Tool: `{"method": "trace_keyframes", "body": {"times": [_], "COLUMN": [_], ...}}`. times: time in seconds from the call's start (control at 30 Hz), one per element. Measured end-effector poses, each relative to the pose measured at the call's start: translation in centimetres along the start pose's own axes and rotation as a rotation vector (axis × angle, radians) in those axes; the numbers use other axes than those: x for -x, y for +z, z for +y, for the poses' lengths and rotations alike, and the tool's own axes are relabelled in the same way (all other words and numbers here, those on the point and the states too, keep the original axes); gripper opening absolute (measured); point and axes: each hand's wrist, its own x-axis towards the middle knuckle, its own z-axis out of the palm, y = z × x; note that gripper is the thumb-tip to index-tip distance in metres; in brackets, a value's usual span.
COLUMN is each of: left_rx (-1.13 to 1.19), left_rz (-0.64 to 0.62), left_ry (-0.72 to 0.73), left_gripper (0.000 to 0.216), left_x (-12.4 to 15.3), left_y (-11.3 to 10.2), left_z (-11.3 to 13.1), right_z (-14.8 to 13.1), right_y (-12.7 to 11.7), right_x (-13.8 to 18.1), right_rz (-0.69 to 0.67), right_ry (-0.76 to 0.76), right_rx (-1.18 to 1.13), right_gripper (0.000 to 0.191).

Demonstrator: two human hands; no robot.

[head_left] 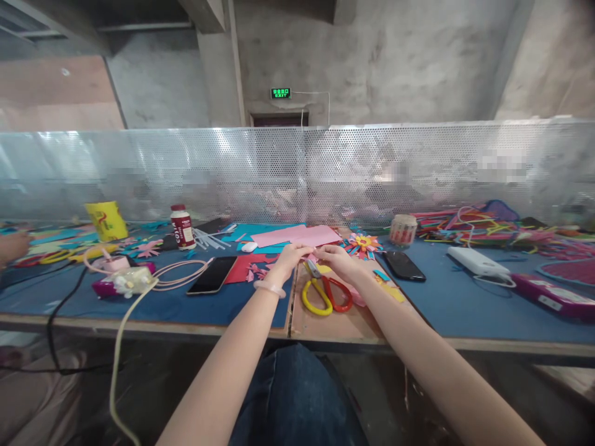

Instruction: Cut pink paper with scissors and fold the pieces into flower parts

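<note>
My left hand and my right hand meet over the worktable, their fingertips pinched close together. Between the fingertips shows a small piece of pink paper, mostly covered by the fingers. Just below the hands lie scissors with one yellow and one red handle, blades pointing away from me. Flat pink paper sheets rest beyond my fingers on blue sheets. A many-coloured paper flower sits right of my right hand. Red paper with small pink cut pieces is left of my left wrist.
Phones lie at left and right. A bottle, yellow container, jar and colourful strips stand farther back. Cables and a power bank flank me. A perforated metal screen closes the back. Another person's hand is far left.
</note>
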Motion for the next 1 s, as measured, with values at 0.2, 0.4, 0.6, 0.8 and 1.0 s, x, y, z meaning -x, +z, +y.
{"method": "trace_keyframes", "body": {"times": [0.2,0.4,0.6,0.8,1.0], "left_rx": [0.032,0.049,-0.015,-0.075,-0.082], "left_rz": [0.060,0.051,0.013,-0.026,-0.004], "left_ry": [-0.024,-0.057,-0.088,-0.124,-0.179], "left_gripper": [0.016,0.019,0.016,0.015,0.020], "left_x": [0.0,0.4,0.7,0.7,0.7], "left_y": [0.2,0.3,0.4,0.5,0.4], "left_z": [0.3,0.7,0.7,0.3,0.1], "right_z": [0.2,0.2,0.5,0.3,0.1], "right_y": [0.4,0.2,-0.1,-0.8,-0.3], "right_x": [-0.4,-0.5,-0.6,-0.5,-0.5], "right_rz": [0.086,0.144,0.169,0.186,0.227], "right_ry": [0.010,-0.009,-0.028,-0.084,-0.189], "right_rx": [-0.052,-0.046,0.049,0.275,0.465], "right_gripper": [0.026,0.028,0.035,0.029,0.018]}}
